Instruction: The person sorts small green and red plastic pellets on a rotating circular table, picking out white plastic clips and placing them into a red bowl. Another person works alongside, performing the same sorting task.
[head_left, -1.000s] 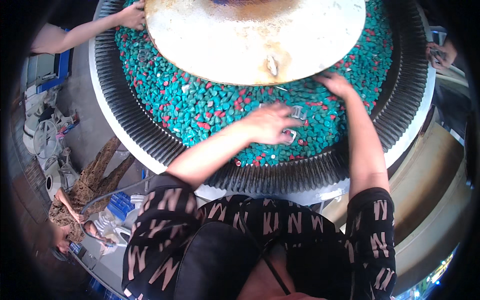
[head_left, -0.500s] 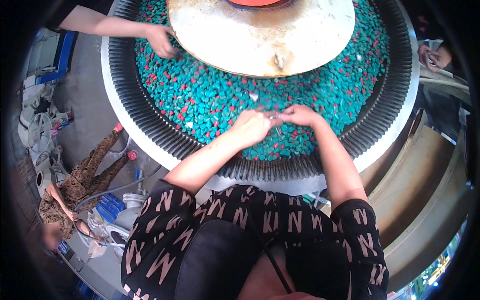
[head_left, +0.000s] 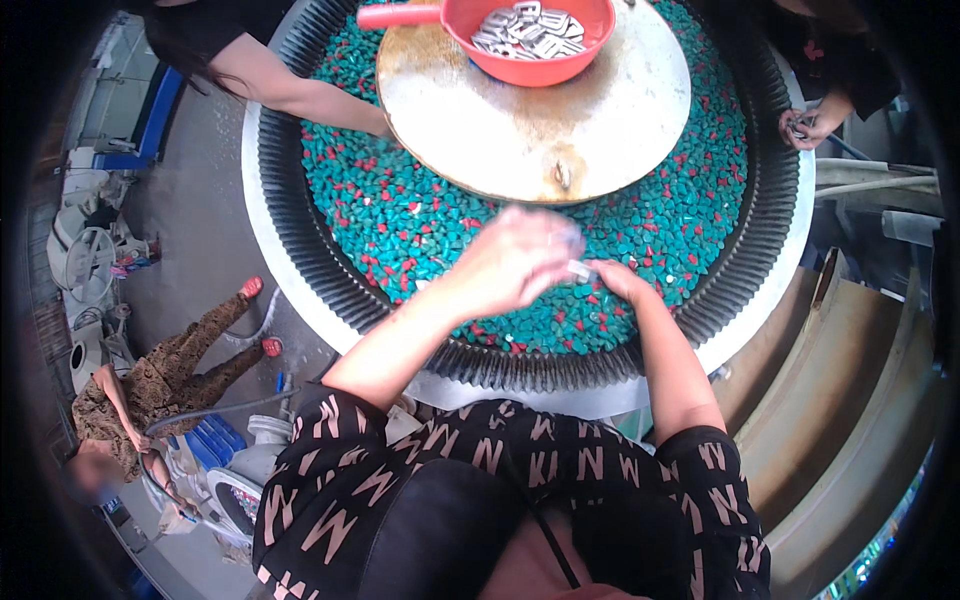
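My right hand pinches a small silvery metal piece over the bowl of chips. Smeared by motion, my left hand hovers just left of it; a greyish blur at its fingers cannot be made out. Below both hands spreads a mass of small teal and red chips, cone-like or pebble-like. They fill a round tub with a ribbed black inner wall and a pale rim. A red long-handled scoop holding several flat metal buckle-like frames rests on the central disc.
Another person's arm reaches into the tub from the far left. At the right rim, a co-worker's hand holds small metal pieces. Curved metal chutes stand to the right. A person in patterned clothing holds a dark hose at left.
My left hand has lifted from beside my right and blurred. The view has shifted, bringing the scoop's contents into sight. The co-worker's arm at left reaches further in, its hand now hidden.
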